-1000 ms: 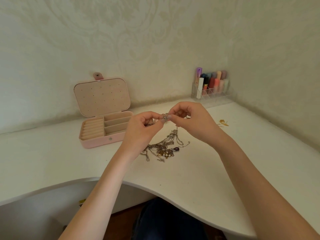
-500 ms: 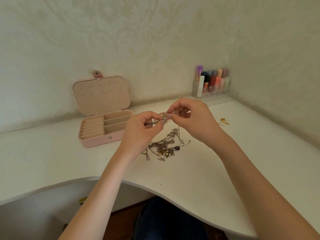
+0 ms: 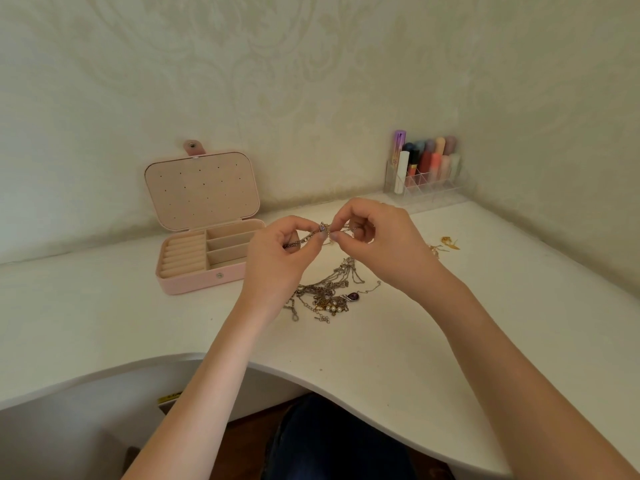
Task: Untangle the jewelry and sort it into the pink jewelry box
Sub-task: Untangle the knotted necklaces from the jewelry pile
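Observation:
My left hand [image 3: 282, 256] and my right hand [image 3: 375, 242] are raised above the white desk [image 3: 104, 306], fingertips pinching one small ring-like piece [image 3: 323, 227] on a silver chain. More of that chain hangs down from my hands to the tangled pile of jewelry [image 3: 329, 292], which lies on the desk with a purple pendant and small pearls. The pink jewelry box [image 3: 201, 271] stands open to the left of my hands, lid upright, its ring rolls and three compartments bare.
A clear organizer with lipsticks and tubes [image 3: 427, 171] stands in the back right corner. Small gold pieces [image 3: 448, 242] lie on the desk right of my right hand. Walls close off the back and right side. The desk's front edge curves inward near my lap.
Both hands stay pinched on the same small piece and have shifted very little; the fingers have worked slightly at it. The pile and box have not moved.

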`<control>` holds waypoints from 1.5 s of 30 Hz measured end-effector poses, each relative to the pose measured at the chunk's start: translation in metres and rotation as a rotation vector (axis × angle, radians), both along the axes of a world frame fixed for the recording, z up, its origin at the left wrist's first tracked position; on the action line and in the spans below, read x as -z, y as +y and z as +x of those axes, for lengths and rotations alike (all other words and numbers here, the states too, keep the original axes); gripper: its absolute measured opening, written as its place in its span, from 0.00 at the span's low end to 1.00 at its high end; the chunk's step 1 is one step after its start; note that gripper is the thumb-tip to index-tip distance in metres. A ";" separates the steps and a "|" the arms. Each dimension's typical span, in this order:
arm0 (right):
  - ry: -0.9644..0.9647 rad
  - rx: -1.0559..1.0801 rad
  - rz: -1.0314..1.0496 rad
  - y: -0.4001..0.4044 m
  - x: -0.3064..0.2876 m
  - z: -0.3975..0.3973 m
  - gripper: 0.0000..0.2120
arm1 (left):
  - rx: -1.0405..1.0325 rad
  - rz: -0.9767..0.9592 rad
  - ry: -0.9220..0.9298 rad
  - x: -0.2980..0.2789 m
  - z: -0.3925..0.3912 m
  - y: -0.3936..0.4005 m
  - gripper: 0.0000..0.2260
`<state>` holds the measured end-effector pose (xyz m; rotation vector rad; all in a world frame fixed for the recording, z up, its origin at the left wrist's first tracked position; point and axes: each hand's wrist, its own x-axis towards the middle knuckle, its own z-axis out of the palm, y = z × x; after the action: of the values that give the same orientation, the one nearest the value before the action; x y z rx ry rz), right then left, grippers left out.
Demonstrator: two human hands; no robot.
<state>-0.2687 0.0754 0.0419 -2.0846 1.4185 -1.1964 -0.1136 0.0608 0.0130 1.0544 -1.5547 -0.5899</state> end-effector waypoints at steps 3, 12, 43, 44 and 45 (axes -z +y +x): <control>0.009 0.000 -0.007 0.000 -0.001 0.000 0.01 | 0.020 -0.005 0.003 0.000 0.000 0.001 0.02; 0.005 0.004 -0.011 0.000 -0.002 -0.001 0.01 | 0.038 -0.066 -0.001 -0.001 0.000 0.002 0.04; -0.127 0.018 0.178 -0.003 0.001 0.001 0.09 | -0.102 -0.201 -0.093 -0.002 -0.002 0.005 0.14; -0.162 0.002 0.217 -0.004 0.002 0.001 0.08 | -0.097 -0.200 -0.099 -0.002 -0.003 0.005 0.14; -0.204 -0.025 0.261 -0.004 0.003 0.001 0.08 | -0.092 -0.199 -0.107 -0.002 -0.004 0.005 0.15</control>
<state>-0.2678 0.0714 0.0389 -1.7477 1.3681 -1.1123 -0.1177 0.0659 0.0147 1.0129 -1.6117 -0.3129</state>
